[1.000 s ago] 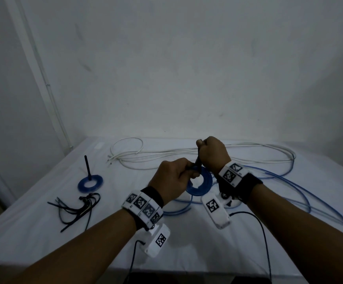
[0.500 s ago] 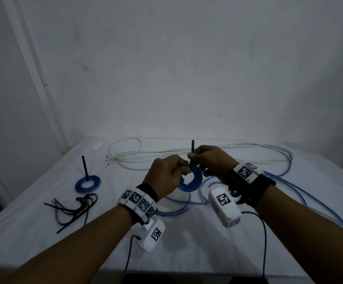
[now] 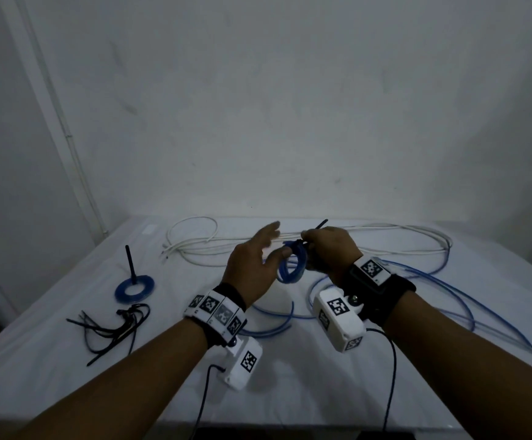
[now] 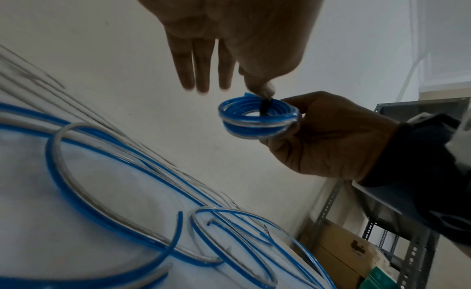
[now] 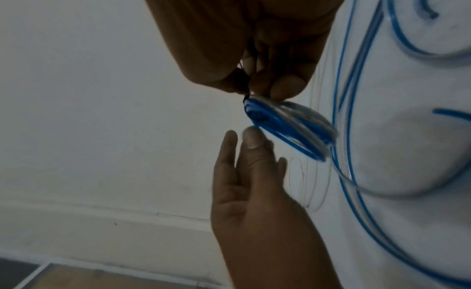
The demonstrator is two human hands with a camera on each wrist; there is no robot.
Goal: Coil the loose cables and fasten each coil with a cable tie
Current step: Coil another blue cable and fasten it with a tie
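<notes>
A small blue cable coil [image 3: 291, 268] hangs above the table's middle, bound by a black cable tie [image 3: 317, 228] whose tail sticks up to the right. My right hand [image 3: 311, 246] pinches the coil at the tie. In the right wrist view its fingertips [image 5: 285, 85] close on the coil [image 5: 288, 128] at the tie's head. My left hand [image 3: 266, 247] is beside the coil with its fingers straight and spread. In the left wrist view its thumb tip [image 4: 264, 89] touches the coil [image 4: 257, 122] at the tie [image 4: 265, 108].
A finished blue coil [image 3: 134, 286] with an upright tie lies at the left. A bunch of black cable ties [image 3: 115, 325] sits near it. Loose white cable [image 3: 194, 249] runs along the back, and loose blue cable [image 3: 448, 300] spreads right. A metal shelf [image 4: 413, 253] stands beyond the table.
My left hand has let go of the coil and opened its fingers. My right hand has turned the coil more edge-on, and the tie's tail now leans right.
</notes>
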